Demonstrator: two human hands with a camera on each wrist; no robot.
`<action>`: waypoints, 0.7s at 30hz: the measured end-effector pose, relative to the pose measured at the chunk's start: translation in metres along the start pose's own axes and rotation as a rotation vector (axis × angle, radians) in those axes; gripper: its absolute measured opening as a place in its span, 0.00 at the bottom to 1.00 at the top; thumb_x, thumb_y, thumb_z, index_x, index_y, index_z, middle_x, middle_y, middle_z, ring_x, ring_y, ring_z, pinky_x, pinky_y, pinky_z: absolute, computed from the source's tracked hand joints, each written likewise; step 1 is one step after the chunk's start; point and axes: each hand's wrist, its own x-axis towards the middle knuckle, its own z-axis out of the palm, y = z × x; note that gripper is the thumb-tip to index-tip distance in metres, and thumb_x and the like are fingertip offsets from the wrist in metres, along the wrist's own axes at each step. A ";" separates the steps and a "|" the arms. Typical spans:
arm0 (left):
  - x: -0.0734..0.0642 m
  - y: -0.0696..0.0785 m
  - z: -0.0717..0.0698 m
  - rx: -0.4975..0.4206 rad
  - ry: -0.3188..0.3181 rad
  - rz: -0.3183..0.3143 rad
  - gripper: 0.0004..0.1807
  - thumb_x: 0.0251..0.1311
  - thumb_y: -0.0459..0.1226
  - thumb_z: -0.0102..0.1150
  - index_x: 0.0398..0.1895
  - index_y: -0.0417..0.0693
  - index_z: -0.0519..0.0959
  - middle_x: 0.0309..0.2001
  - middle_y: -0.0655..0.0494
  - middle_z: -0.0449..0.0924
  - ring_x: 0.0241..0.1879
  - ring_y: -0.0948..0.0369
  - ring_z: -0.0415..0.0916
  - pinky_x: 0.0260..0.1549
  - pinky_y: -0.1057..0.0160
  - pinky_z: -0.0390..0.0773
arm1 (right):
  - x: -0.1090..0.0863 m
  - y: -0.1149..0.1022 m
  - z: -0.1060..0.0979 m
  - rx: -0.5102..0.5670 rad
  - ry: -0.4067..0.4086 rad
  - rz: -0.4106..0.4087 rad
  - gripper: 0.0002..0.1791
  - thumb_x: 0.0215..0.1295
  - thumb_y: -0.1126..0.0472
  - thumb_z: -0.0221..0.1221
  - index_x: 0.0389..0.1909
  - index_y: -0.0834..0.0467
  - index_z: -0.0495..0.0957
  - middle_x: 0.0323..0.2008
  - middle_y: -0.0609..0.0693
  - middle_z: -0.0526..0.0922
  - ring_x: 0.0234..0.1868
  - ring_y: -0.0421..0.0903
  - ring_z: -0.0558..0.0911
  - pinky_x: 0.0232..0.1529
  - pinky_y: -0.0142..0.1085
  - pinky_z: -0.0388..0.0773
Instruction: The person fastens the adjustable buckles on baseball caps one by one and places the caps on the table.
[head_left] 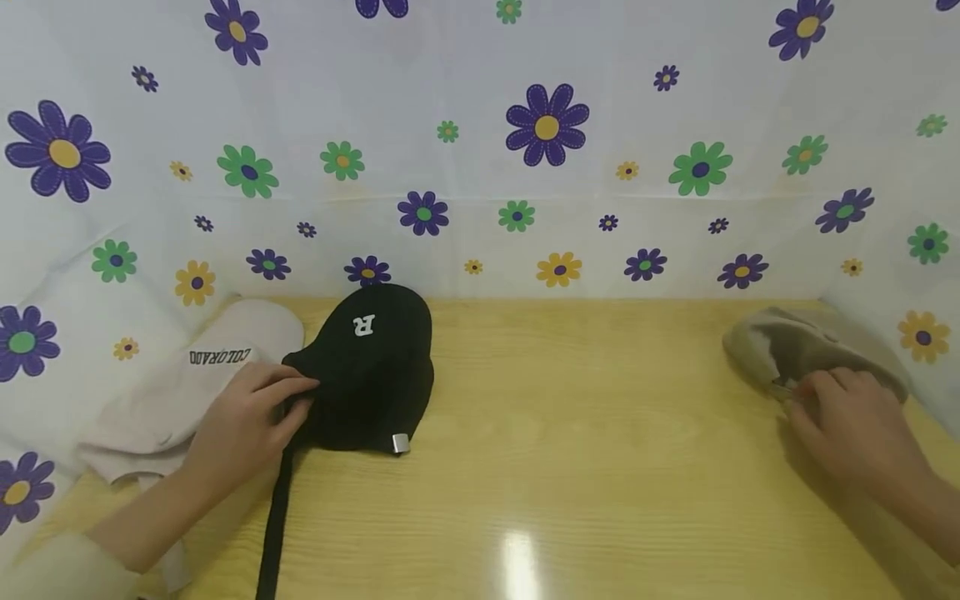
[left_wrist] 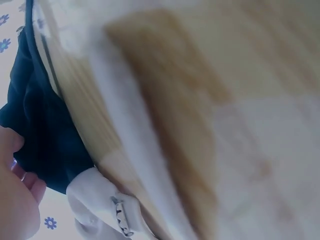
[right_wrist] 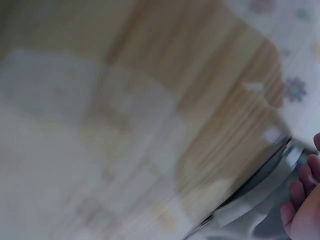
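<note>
My left hand pinches the left edge of a black baseball cap with a white letter R on its front. A long black strap trails from that cap down the table, and a small metal piece shines at its lower edge. In the left wrist view, the dark cloth of the cap lies against my fingers. Far to the right, my right hand grips the near rim of a beige cap, whose hollow inside partly shows. The right wrist view has my curled fingers at the cap's inner band.
A pale cap lettered COLORADO lies at the left, partly behind my left hand, its light strap hanging toward me. The wooden table ends at a white flowered cloth at the back and sides.
</note>
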 end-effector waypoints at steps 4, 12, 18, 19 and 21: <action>0.014 0.000 0.005 -0.008 0.014 0.043 0.14 0.41 0.26 0.72 0.35 0.43 0.87 0.37 0.51 0.81 0.37 0.56 0.75 0.36 0.63 0.72 | 0.011 -0.019 -0.004 0.031 -0.017 -0.054 0.10 0.62 0.59 0.61 0.36 0.63 0.80 0.39 0.65 0.81 0.43 0.66 0.75 0.40 0.61 0.70; -0.008 0.030 0.017 -0.080 -0.025 0.061 0.09 0.48 0.31 0.69 0.35 0.48 0.88 0.38 0.55 0.81 0.38 0.61 0.76 0.38 0.69 0.75 | -0.019 -0.057 0.019 0.122 -0.065 -0.165 0.06 0.54 0.62 0.68 0.30 0.53 0.79 0.30 0.43 0.80 0.35 0.46 0.77 0.37 0.45 0.73; 0.006 0.038 0.023 -0.117 -0.048 0.053 0.10 0.50 0.30 0.69 0.37 0.47 0.87 0.40 0.55 0.80 0.41 0.59 0.76 0.43 0.66 0.75 | -0.012 -0.077 0.018 0.204 -0.043 -0.173 0.06 0.56 0.62 0.68 0.31 0.51 0.79 0.31 0.41 0.80 0.37 0.45 0.78 0.41 0.45 0.74; 0.010 0.038 0.023 -0.108 -0.054 0.052 0.10 0.50 0.30 0.69 0.37 0.47 0.87 0.40 0.55 0.80 0.41 0.59 0.77 0.43 0.65 0.75 | -0.008 -0.081 0.017 0.213 -0.041 -0.182 0.06 0.56 0.62 0.68 0.31 0.51 0.79 0.31 0.41 0.80 0.37 0.44 0.78 0.40 0.44 0.75; 0.017 0.039 0.024 -0.098 -0.038 0.069 0.10 0.49 0.30 0.71 0.37 0.48 0.88 0.40 0.56 0.81 0.41 0.59 0.77 0.42 0.64 0.77 | -0.001 -0.089 0.016 0.224 -0.031 -0.202 0.06 0.56 0.63 0.67 0.31 0.51 0.79 0.31 0.41 0.80 0.36 0.43 0.78 0.40 0.43 0.76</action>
